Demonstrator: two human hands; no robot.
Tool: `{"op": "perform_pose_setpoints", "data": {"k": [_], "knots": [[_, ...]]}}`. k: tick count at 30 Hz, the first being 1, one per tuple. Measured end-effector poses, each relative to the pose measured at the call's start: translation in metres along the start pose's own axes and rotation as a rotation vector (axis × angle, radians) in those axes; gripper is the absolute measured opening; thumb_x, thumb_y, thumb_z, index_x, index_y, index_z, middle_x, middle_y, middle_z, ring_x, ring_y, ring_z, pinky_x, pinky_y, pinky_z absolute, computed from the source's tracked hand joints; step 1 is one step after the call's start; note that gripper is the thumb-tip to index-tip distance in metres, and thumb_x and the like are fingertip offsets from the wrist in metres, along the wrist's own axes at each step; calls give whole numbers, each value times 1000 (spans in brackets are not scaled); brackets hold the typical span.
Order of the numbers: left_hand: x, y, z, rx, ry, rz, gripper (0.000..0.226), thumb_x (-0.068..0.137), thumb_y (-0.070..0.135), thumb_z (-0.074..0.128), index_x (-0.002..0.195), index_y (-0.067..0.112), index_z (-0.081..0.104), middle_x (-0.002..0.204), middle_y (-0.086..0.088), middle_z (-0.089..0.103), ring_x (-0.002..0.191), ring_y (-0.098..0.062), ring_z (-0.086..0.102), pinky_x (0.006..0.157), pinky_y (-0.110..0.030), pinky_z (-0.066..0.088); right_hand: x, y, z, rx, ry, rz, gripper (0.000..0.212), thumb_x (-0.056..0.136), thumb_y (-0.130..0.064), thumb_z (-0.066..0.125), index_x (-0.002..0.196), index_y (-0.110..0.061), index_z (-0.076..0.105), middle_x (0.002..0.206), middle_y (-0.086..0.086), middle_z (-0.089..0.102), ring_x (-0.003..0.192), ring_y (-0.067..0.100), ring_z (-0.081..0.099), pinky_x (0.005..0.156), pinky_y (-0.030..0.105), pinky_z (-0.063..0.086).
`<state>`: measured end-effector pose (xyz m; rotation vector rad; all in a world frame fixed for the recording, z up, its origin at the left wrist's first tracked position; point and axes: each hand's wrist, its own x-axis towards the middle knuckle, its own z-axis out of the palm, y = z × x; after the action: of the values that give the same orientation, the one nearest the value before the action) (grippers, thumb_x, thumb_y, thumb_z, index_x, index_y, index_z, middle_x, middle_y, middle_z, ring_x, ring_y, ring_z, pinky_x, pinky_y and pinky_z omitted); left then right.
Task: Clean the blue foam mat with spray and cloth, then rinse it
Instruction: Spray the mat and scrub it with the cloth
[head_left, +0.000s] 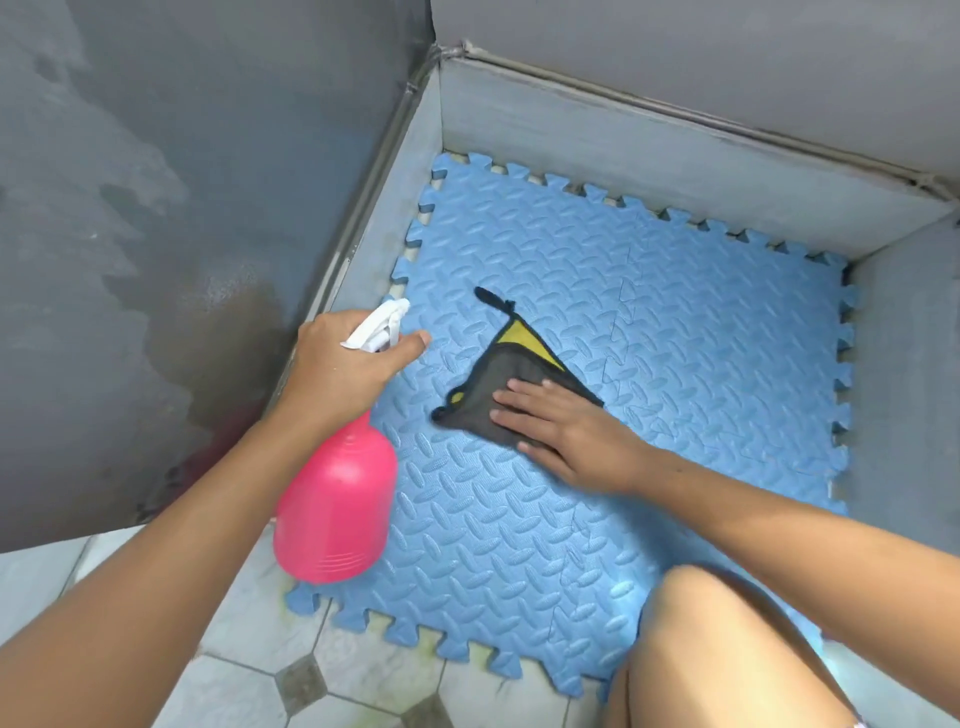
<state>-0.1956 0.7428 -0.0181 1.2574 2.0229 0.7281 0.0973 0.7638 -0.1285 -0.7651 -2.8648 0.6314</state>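
The blue foam mat (649, 322), embossed and with jigsaw edges, lies flat on the floor in a grey corner. My left hand (343, 369) grips the neck of a pink spray bottle (335, 509) with a white nozzle (376, 325), held above the mat's left edge, nozzle pointing away from me. A folded grey and yellow cloth (488, 384) with a black hanging loop lies near the mat's middle. My right hand (566, 428) presses flat on the cloth's near right part, fingers spread.
Grey walls (675, 156) close the mat in at the back, left and right. Pale tiled floor (249, 639) with dark diamond insets runs along the near left. My bare knee (727, 649) is over the mat's near right corner.
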Motion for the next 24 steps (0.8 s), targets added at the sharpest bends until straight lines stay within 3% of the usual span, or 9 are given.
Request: {"op": "perform_pose_setpoints", "data": {"k": [2,5,7,8,11,15,17,20,24], "knots": [[2,-1,0,-5,-27,-1,58,76,56,75,77,-2,68,73,-27,65,57,-31,53,67,-46,52,-31,46,-21,-50,92,185,44,104,-30,50,147,-18,50,156,1,43,150,19,31,121,46,28],[6,0,6,48,-36,-5,54,82,47,80,75,-3,64,69,-27,60,56,-22,47,56,-36,41,-51,116,-55,-51,315,684,44,104,-29,47,146,-13,50,156,9,41,148,27,31,122,48,26],[11,-2,12,42,-42,-31,59,77,52,81,71,-4,61,64,-25,56,56,-26,45,56,-32,40,-40,139,-67,17,439,997,46,104,-28,44,145,-9,49,157,12,38,148,30,28,124,45,20],[15,-3,16,13,-59,-57,63,72,59,79,72,-3,64,66,-23,61,57,-32,51,59,-33,48,-27,139,-68,31,478,1093,46,104,-27,41,145,-7,49,157,15,38,148,32,28,124,45,19],[31,3,26,-32,-115,-119,65,61,68,74,75,4,73,73,-15,74,73,-38,72,72,-50,63,27,108,-54,-36,466,1015,47,104,-27,39,143,-3,50,153,17,42,145,36,31,124,44,18],[65,32,42,-89,-158,-120,61,59,63,79,78,5,76,75,-13,77,75,-31,76,71,-50,65,57,54,-30,-89,194,444,48,106,-34,41,147,-10,48,156,7,43,149,27,28,125,37,16],[82,49,49,-107,-168,-112,56,59,60,80,78,7,78,75,-10,78,78,-30,77,73,-50,65,41,64,-33,-105,111,290,47,106,-35,41,148,-13,47,157,4,42,150,22,28,125,36,19],[100,75,65,-67,-195,-31,45,68,53,80,73,8,78,70,-5,78,76,-25,77,81,-46,63,-2,106,-50,-117,190,400,44,105,-28,45,146,-11,49,154,6,46,148,23,34,123,40,26],[107,100,86,-12,-130,34,50,71,53,78,74,4,72,54,-7,68,47,-19,61,62,-36,56,-75,170,-80,-114,352,846,46,102,-19,46,145,-4,48,153,15,43,146,31,33,123,41,23]]}}
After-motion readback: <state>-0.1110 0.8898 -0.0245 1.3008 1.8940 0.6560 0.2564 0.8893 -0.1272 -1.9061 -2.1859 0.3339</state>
